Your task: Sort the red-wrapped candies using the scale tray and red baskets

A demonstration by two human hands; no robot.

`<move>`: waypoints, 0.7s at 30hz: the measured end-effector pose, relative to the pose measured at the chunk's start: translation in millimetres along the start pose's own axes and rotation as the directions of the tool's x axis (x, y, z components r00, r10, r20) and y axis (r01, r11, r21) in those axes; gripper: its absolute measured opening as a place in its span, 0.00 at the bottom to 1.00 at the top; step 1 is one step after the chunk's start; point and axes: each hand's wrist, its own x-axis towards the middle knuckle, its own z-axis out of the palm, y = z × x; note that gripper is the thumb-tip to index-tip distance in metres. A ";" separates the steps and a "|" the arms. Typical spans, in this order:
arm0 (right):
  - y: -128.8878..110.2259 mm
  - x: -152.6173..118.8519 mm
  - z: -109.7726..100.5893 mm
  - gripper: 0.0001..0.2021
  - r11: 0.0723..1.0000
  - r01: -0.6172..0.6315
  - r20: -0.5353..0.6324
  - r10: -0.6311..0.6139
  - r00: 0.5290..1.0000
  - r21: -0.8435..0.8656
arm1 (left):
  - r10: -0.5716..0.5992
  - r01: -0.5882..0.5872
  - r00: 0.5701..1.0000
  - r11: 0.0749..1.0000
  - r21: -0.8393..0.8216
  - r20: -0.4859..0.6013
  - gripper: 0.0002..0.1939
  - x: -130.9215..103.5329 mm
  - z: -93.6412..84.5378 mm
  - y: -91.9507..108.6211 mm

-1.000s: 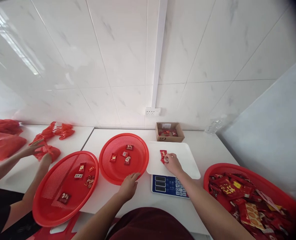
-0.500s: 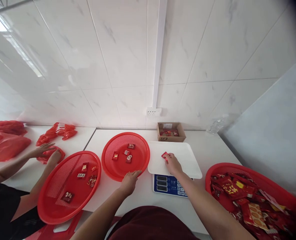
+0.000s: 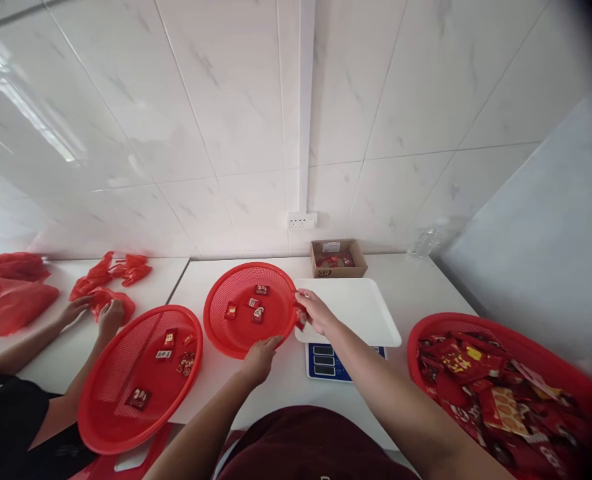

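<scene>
My left hand (image 3: 261, 360) is closed on the near rim of a round red mesh basket (image 3: 216, 327). Inside that basket lie several small red snack packets (image 3: 258, 315), well spaced. My right hand (image 3: 317, 312) has reached the basket's right rim, with a small red packet (image 3: 300, 317) gripped in its fingers. Beneath my right hand is the white tray (image 3: 361, 307) of a digital scale, and its blue panel (image 3: 321, 362) shows partly behind my forearm.
On the right stands a big red basket (image 3: 421, 327) heaped with packets. A small cardboard box (image 3: 339, 272) and a plastic bottle (image 3: 426, 241) are by the wall. At left, a co-worker's hands (image 3: 109, 319) handle a red plastic bag (image 3: 121, 297) behind another red basket (image 3: 93, 427).
My right hand has lifted the packet off the scale tray and carried it left to the basket's rim. My left hand stays on the rim. The view has shifted slightly.
</scene>
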 end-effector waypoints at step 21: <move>89.6 -135.5 -253.4 0.23 0.621 -0.350 -0.637 -0.326 0.699 -0.701 | 0.074 -0.050 0.995 0.943 0.328 -0.062 0.23 49.4 -9.7 -23.8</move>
